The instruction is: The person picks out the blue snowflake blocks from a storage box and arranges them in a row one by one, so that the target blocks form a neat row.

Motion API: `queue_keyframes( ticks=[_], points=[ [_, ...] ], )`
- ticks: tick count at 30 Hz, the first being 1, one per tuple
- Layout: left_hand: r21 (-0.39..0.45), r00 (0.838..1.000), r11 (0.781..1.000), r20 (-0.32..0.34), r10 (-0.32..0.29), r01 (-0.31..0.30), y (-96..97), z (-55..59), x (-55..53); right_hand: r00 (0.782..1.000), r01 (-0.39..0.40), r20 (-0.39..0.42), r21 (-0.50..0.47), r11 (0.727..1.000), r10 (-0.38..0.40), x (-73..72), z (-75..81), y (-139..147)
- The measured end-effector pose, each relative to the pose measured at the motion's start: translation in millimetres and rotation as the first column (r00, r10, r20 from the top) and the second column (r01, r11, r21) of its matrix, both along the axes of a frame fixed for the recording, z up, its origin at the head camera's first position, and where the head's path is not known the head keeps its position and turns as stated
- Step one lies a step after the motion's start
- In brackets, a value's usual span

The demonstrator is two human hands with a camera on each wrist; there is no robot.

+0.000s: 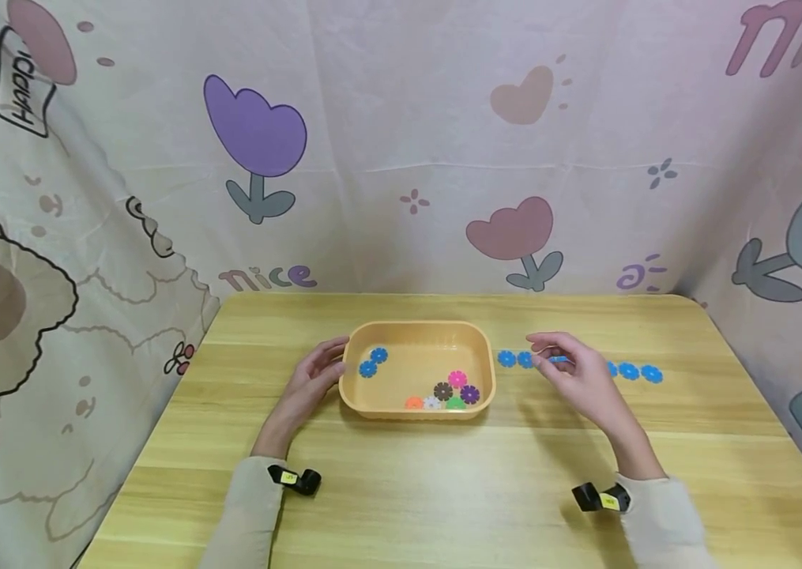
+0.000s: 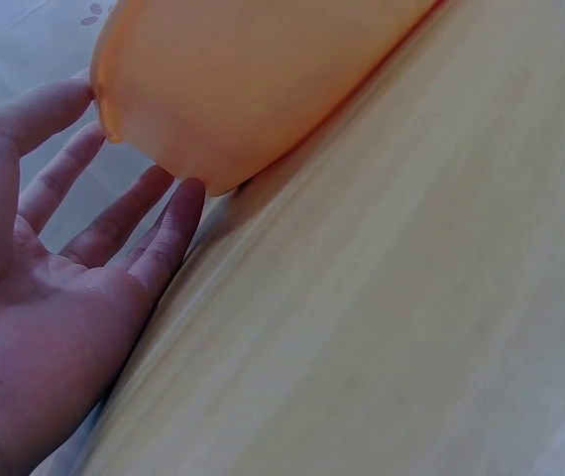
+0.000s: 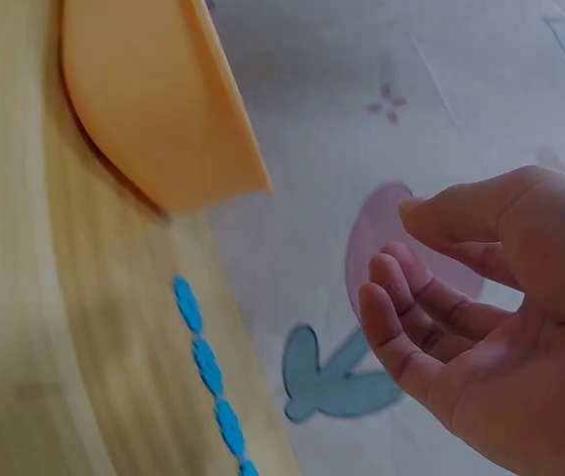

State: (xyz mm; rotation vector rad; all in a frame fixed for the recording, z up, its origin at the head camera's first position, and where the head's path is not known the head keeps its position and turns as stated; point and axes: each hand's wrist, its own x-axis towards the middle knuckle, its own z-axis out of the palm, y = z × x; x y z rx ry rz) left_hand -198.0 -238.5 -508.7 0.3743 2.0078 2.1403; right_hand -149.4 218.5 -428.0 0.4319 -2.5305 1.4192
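My left hand point(image 1: 306, 382) is at the left end of a yellow-orange plastic tray point(image 1: 408, 365). In the left wrist view its spread fingertips touch the tray's rim and end wall. To the right of the tray, a row of blue flower-shaped plastic discs point(image 1: 629, 371) lies across the table. Over the middle of that row hovers my right hand point(image 1: 583, 382), covering part of it. The right wrist view shows its fingers point(image 3: 387, 322) loosely bent, thumb apart from them and nothing between. Two blue discs point(image 1: 368, 368) lie inside the tray at the left.
Near the tray's front right corner sit several other discs: pink point(image 1: 457, 379), brown point(image 1: 443, 391), purple point(image 1: 469, 394), green point(image 1: 455, 404), white point(image 1: 432, 403) and orange point(image 1: 414, 403). The wooden table point(image 1: 429, 490) ends at a patterned cloth point(image 1: 372, 158) behind and beside it.
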Motion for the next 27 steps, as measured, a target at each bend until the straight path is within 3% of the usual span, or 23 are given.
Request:
queue_keyframes(
  ticks=[10, 27],
  points=[
    [0.034, 1.000, 0.999, -0.004, -0.007, 0.008, 0.4, -0.4, -1.4, 0.994, -0.106, -0.022, -0.010, 0.994, 0.105, -4.7, -7.4, -46],
    [0.070, 1.000, 0.998, 0.015, -0.011, 0.010, 0.3, -0.8, -1.3, 0.961, -0.278, -0.002, -0.001, 0.961, 0.278, -31.5, -4.6, -118]
  ],
)
